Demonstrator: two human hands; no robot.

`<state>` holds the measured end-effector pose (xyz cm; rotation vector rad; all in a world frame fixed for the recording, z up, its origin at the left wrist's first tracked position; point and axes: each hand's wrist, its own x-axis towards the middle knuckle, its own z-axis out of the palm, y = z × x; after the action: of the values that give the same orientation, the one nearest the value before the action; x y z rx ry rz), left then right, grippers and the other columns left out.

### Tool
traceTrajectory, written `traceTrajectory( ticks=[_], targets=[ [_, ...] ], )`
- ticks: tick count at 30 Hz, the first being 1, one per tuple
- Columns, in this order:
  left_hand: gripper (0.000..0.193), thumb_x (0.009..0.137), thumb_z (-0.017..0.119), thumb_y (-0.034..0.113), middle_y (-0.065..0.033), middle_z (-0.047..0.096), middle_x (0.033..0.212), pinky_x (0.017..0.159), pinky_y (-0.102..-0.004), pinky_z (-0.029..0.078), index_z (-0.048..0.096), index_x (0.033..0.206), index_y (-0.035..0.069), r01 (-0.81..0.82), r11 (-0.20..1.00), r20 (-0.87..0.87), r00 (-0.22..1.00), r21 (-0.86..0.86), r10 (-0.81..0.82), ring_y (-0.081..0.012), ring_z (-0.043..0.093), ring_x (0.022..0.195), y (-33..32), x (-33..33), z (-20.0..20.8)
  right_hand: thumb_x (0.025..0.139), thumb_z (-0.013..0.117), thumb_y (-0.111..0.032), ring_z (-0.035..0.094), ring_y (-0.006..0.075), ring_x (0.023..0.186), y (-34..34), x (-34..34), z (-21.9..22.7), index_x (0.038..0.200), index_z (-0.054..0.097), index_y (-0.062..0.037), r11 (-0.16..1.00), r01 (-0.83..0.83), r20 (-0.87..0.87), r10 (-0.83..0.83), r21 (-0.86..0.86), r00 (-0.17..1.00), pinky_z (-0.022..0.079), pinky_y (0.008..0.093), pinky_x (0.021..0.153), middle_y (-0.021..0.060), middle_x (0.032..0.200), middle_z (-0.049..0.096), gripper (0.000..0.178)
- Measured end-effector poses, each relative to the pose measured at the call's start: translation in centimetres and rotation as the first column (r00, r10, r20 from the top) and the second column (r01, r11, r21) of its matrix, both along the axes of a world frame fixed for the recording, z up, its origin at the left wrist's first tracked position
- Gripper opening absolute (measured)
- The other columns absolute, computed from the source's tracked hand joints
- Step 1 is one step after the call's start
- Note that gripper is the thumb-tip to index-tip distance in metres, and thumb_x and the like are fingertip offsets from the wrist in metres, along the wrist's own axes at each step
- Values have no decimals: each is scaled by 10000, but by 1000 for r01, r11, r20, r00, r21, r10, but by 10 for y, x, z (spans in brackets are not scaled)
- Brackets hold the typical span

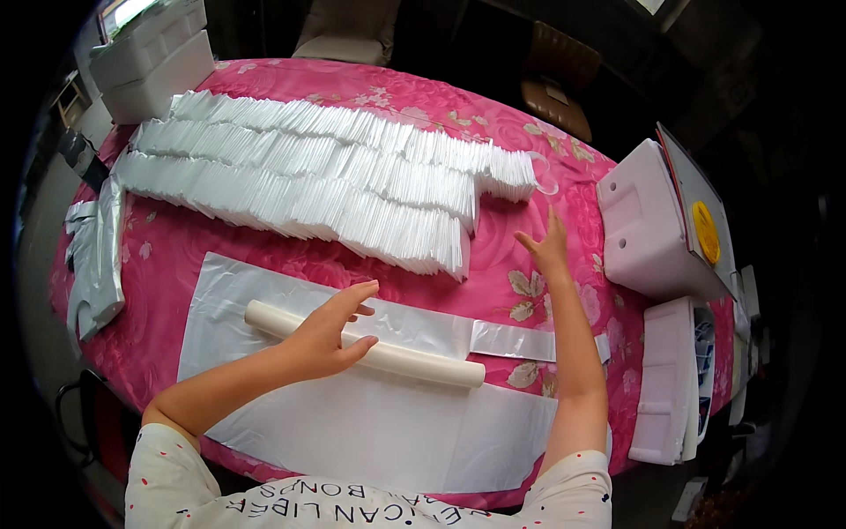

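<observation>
Currently both hands over a table with a pink floral tablecloth. Left hand above the middle of a white tube, thumb parted from loosely bent fingers, grasping nothing; contact with the tube cannot be told. Tube lies slantwise across a flat white plastic sheet near the person, a narrow folded plastic strip by its right end. Right hand stretched farther out, thumb and fingers spread wide, bare of any load, just short of a thin clear loop. Beyond: long overlapping rows of folded white pieces. Far right, white foam box, yellow oval piece beside it. Left edge: crumpled white plastic bag.
</observation>
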<state>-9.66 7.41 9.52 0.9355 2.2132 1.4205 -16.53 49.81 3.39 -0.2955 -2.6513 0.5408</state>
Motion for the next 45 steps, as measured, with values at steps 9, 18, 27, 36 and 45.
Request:
traceTrajectory(
  ticks=[9,18,27,36,45],
  targets=[
    [588,752,633,27,-169,503,1203,823,-327,471,398,1291,27,-211,977,-116,971,-15,208,-251,554,1029,-94,89,-27,623,782,-415,379,352,1194,-52,51,73,1300,374,28,912,-244,50,241,328,969,307,427,1020,204,1295,432,907],
    [555,667,638,67,-185,534,1162,903,-407,430,482,1191,-29,-356,915,-429,868,-189,249,-350,523,1048,-174,134,-68,533,821,-400,310,353,1271,-78,-67,105,1339,350,-18,847,-315,322,182,429,929,250,419,1063,183,1350,392,1008],
    [505,631,648,111,-153,559,1129,878,-386,442,532,1104,-22,-312,920,-410,891,-237,196,-309,546,1017,-182,132,-78,399,857,-448,59,397,1366,-77,-178,85,1440,51,-71,770,-368,749,-206,522,630,104,416,1123,192,1481,138,1369],
    [472,634,649,131,-133,574,1122,864,-373,449,546,1074,-6,-306,915,-470,869,-265,154,-283,555,1000,-184,129,-79,354,863,-421,134,406,1350,-71,-194,76,1420,149,-29,756,-453,792,-139,472,594,122,416,1120,213,1453,212,1342],
    [483,633,645,123,-136,572,1128,879,-373,440,536,1085,-9,-311,916,-452,875,-253,172,-287,552,1005,-180,126,-73,403,846,-358,200,402,1332,-77,-175,77,1417,180,-57,618,-436,623,-114,655,774,180,411,1109,204,1422,287,1250]
  ],
)
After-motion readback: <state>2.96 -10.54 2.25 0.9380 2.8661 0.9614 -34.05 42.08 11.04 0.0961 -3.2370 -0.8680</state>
